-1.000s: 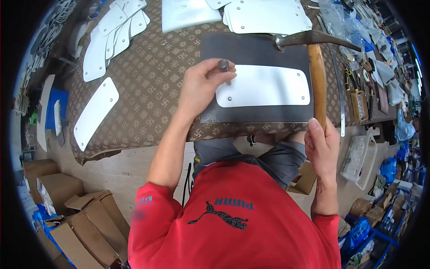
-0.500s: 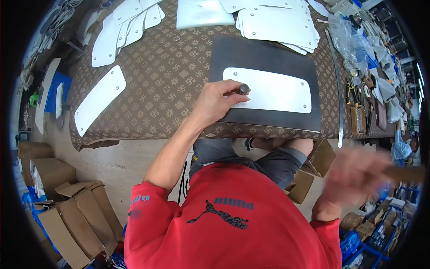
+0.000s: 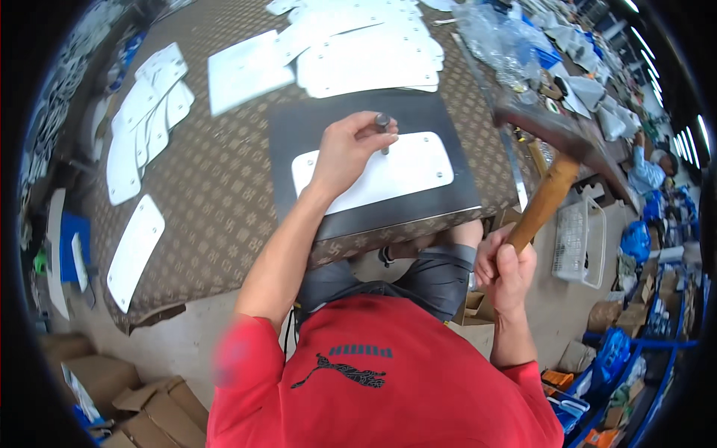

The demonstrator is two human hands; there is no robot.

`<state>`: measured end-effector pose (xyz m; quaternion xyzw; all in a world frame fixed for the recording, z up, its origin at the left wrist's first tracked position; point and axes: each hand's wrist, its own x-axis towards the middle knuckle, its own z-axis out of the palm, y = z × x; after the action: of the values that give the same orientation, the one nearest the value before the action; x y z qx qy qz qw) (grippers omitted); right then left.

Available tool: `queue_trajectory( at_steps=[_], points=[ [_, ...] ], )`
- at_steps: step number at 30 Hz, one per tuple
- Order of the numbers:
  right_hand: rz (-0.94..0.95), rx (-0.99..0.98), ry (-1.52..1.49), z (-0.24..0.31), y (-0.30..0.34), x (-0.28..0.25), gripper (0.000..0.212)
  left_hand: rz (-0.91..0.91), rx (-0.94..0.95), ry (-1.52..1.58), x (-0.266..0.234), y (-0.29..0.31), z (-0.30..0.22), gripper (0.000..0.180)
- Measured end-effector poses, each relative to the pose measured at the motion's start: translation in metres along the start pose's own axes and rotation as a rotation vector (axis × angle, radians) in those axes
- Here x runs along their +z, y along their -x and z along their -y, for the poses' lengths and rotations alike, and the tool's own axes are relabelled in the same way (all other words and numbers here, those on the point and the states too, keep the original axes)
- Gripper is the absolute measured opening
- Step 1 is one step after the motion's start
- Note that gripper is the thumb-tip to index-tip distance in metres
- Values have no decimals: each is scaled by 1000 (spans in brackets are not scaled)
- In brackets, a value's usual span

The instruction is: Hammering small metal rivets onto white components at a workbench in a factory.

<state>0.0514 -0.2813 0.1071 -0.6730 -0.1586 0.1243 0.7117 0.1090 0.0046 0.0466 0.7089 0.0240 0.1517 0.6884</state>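
The left hand pinches a short metal rod between the thumb and the fingers, and the rod stands almost upright. Its lower end comes down over a white panel, near the far edge; whether it touches the surface, I cannot tell. The right hand is closed around the wooden handle of a hammer. The head of the hammer (it is a little blurred) hangs in the air to the right, well apart from the rod.

I judge that the step in hand is the placing of the rod, with the hammer ready for a strike. The next move would call for a steady pinch, the rod kept straight on its spot, and the fingertips kept below the rod's top.

The white panel lies flat on a dark mat, at the near side of the table. It is smooth and slightly curved, with rounded corners, and small round metal pieces show near its corners (one corner is hidden behind the left arm).

Farther out, a pile of white panels lies beyond the mat, a fan of similar panels lies to the left, and one single panel lies nearer.
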Motion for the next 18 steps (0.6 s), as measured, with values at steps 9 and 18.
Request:
queue_trajectory(
  at_steps=[9, 18],
  points=[
    [-345, 82, 107, 17, -11, -47, 30, 172, -1, -30, 69, -80, 49, 19],
    [-407, -127, 320, 64, -52, -48, 27, 170, -3, -72, 79, -80, 58, 20]
  ],
)
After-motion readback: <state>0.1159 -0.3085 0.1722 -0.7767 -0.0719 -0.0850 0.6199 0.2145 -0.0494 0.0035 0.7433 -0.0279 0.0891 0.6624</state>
